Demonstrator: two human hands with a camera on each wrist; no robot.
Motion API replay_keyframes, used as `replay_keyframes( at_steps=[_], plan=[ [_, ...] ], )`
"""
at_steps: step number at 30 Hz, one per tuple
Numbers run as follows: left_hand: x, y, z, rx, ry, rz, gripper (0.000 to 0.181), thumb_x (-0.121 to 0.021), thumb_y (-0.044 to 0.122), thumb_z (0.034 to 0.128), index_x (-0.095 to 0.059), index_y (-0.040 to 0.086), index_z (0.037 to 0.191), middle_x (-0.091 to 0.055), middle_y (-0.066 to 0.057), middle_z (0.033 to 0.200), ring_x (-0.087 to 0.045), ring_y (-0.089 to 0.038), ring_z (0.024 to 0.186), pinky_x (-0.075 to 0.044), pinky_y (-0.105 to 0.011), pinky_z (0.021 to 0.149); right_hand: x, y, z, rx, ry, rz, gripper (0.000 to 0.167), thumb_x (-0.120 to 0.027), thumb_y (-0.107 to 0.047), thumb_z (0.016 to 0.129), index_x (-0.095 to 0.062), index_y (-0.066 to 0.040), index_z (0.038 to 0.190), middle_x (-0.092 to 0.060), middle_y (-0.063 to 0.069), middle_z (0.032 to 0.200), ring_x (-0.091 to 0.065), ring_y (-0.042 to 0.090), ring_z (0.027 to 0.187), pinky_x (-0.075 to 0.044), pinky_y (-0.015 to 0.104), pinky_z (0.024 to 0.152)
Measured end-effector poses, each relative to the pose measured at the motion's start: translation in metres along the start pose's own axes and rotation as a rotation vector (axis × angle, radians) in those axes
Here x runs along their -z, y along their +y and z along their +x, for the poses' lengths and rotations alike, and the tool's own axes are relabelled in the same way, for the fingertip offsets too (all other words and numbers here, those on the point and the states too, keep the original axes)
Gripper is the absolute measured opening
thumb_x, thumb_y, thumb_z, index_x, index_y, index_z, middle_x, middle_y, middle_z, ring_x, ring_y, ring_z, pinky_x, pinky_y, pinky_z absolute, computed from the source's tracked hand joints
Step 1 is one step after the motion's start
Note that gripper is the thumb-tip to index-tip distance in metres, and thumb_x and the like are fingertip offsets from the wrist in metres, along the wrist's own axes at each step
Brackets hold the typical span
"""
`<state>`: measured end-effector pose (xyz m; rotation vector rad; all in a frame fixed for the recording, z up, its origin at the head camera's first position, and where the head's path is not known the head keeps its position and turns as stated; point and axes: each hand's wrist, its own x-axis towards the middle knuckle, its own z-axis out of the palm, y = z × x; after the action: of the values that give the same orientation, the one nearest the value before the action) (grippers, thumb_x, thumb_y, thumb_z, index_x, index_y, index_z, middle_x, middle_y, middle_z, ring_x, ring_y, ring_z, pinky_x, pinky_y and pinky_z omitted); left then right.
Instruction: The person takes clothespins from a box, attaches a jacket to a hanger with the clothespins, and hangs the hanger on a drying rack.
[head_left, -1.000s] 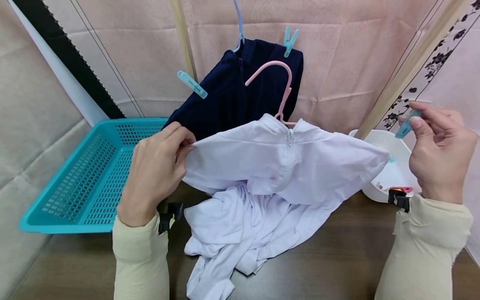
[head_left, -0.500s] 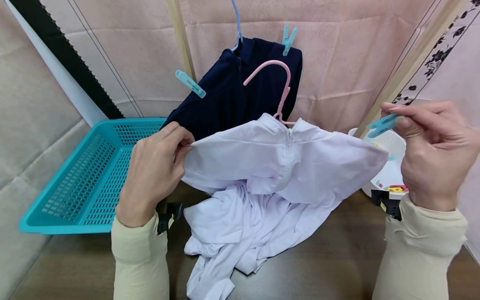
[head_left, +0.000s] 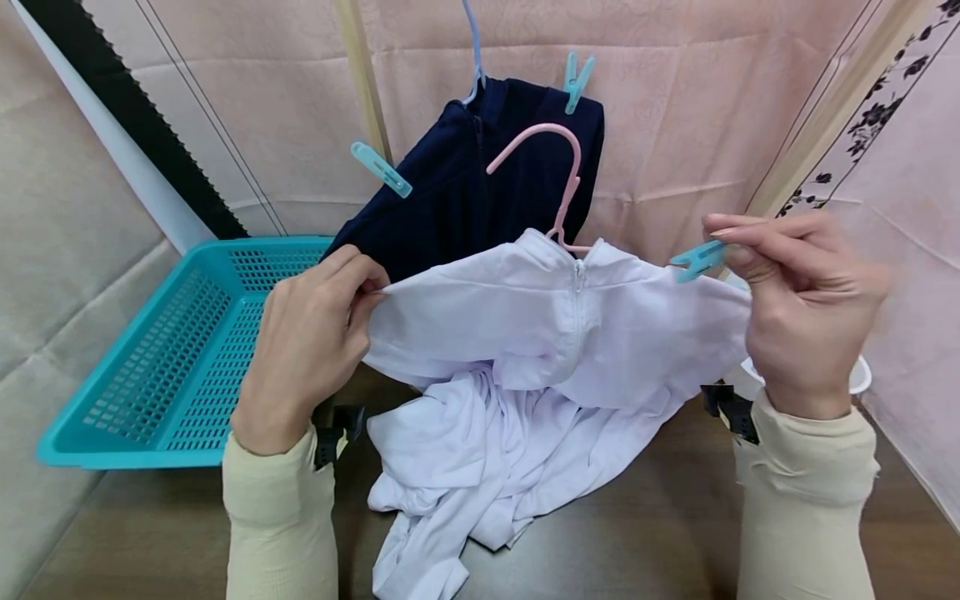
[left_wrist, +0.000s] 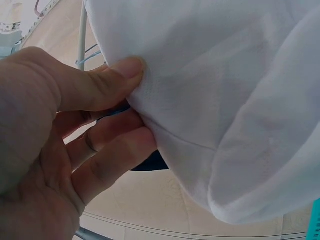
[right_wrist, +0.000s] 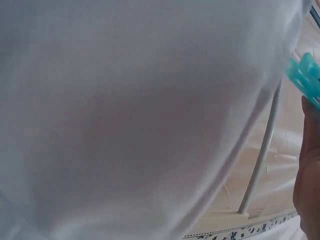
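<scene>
A white zip-neck shirt [head_left: 480,317] hangs by its shoulders on a pink hanger [head_left: 572,187], its lower part bunched on the table. My left hand [head_left: 307,342] pinches the shirt's left shoulder edge; in the left wrist view thumb and fingers [left_wrist: 127,67] grip the white cloth. My right hand [head_left: 813,308] pinches a light-blue clothespin [head_left: 699,260] by the shirt's right shoulder. Whether the clothespin touches the cloth I cannot tell. In the right wrist view, the clothespin [right_wrist: 306,75] shows at the right edge beside the white fabric.
Behind hangs a navy garment [head_left: 450,200] on a blue hanger [head_left: 476,50], with a clothespin [head_left: 381,169] at its left and another [head_left: 579,83] at its right. A turquoise basket [head_left: 127,454] stands at left. A white tub [head_left: 861,377] is mostly hidden behind my right hand.
My right hand has moved left with the clothespin, from above the white tub to the shirt's right shoulder. My left hand has stayed in place on the shirt.
</scene>
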<state>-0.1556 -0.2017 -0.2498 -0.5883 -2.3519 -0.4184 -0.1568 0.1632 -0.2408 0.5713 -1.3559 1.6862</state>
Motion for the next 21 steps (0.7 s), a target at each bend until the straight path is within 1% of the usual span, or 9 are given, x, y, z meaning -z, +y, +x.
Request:
replay_keyframes(
  at_steps=[3, 5, 6, 7, 10, 11, 15, 18, 21],
  plan=[
    [0.000, 0.000, -0.001, -0.007, 0.010, 0.011, 0.004, -0.066, 0.002, 0.0947, -0.069, 0.004, 0.094, -0.067, -0.009, 0.090, -0.056, -0.024, 0.061, -0.044, -0.035, 0.054, 0.005, 0.006, -0.003, -0.052, -0.179, -0.226, 0.017, -0.071, 0.019, 0.082, -0.073, 0.018, 0.098, -0.075, 0.003, 0.091, -0.064, 0.012, 0.081, -0.043, 0.011, 0.059],
    [0.000, 0.000, -0.001, -0.010, 0.012, 0.016, 0.004, -0.065, 0.002, 0.0950, -0.069, 0.004, 0.094, -0.068, -0.009, 0.090, -0.056, -0.024, 0.062, -0.044, -0.035, 0.054, 0.010, 0.011, -0.003, -0.082, -0.285, -0.280, 0.022, -0.069, 0.020, 0.084, -0.072, 0.017, 0.105, -0.075, 0.001, 0.097, -0.063, 0.011, 0.084, -0.044, 0.010, 0.062],
    [0.000, 0.000, -0.001, -0.010, 0.013, 0.018, 0.004, -0.065, 0.002, 0.0951, -0.069, 0.004, 0.094, -0.068, -0.009, 0.090, -0.056, -0.024, 0.062, -0.045, -0.035, 0.055, 0.013, 0.014, -0.003, -0.101, -0.316, -0.258, 0.024, -0.068, 0.021, 0.083, -0.071, 0.017, 0.107, -0.075, 0.002, 0.099, -0.064, 0.012, 0.086, -0.047, 0.009, 0.066],
    [0.000, 0.000, -0.001, -0.008, 0.011, 0.017, 0.005, -0.065, 0.002, 0.0950, -0.069, 0.004, 0.094, -0.068, -0.009, 0.090, -0.056, -0.024, 0.062, -0.044, -0.035, 0.055, 0.016, 0.016, -0.002, -0.113, -0.336, -0.251, 0.027, -0.068, 0.022, 0.083, -0.071, 0.017, 0.110, -0.075, 0.004, 0.101, -0.066, 0.012, 0.086, -0.050, 0.009, 0.070],
    [0.000, 0.001, -0.001, -0.005, 0.006, 0.005, 0.005, -0.066, 0.002, 0.0949, -0.069, 0.005, 0.094, -0.067, -0.007, 0.090, -0.055, -0.023, 0.061, -0.043, -0.034, 0.055, 0.025, 0.020, 0.000, -0.154, -0.330, -0.077, 0.036, -0.068, 0.024, 0.081, -0.065, 0.021, 0.117, -0.076, 0.013, 0.108, -0.072, 0.020, 0.098, -0.057, 0.022, 0.090],
    [-0.001, 0.001, 0.000, -0.005, 0.006, 0.003, 0.005, -0.066, 0.002, 0.0949, -0.069, 0.005, 0.094, -0.067, -0.007, 0.089, -0.055, -0.023, 0.061, -0.042, -0.034, 0.054, 0.028, 0.021, 0.001, -0.163, -0.325, -0.050, 0.039, -0.069, 0.022, 0.081, -0.063, 0.020, 0.120, -0.076, 0.014, 0.109, -0.073, 0.021, 0.099, -0.057, 0.023, 0.091],
    [0.000, 0.001, 0.000, -0.009, 0.010, 0.001, 0.004, -0.066, 0.003, 0.0947, -0.068, 0.005, 0.093, -0.066, -0.007, 0.088, -0.054, -0.023, 0.060, -0.041, -0.034, 0.054, 0.044, 0.023, 0.008, -0.173, -0.308, -0.095, 0.037, -0.066, 0.009, 0.092, -0.061, 0.015, 0.128, -0.077, 0.011, 0.110, -0.074, 0.017, 0.100, -0.055, 0.020, 0.092],
    [-0.001, 0.001, 0.000, -0.008, 0.010, 0.002, 0.004, -0.066, 0.002, 0.0948, -0.068, 0.005, 0.092, -0.066, -0.007, 0.088, -0.054, -0.023, 0.060, -0.041, -0.034, 0.054, 0.062, 0.026, 0.014, -0.222, -0.276, -0.322, 0.031, -0.055, -0.009, 0.104, -0.065, 0.009, 0.128, -0.077, 0.001, 0.108, -0.074, 0.010, 0.096, -0.053, 0.015, 0.091],
    [-0.001, 0.001, 0.000, -0.001, 0.006, 0.004, 0.004, -0.066, 0.002, 0.0950, -0.068, 0.005, 0.093, -0.066, -0.007, 0.088, -0.054, -0.023, 0.060, -0.042, -0.034, 0.054, 0.088, 0.033, 0.019, -0.341, -0.282, -0.591, 0.037, -0.045, -0.023, 0.109, -0.068, -0.002, 0.129, -0.074, -0.015, 0.104, -0.070, -0.002, 0.093, -0.050, 0.008, 0.086]
  ],
)
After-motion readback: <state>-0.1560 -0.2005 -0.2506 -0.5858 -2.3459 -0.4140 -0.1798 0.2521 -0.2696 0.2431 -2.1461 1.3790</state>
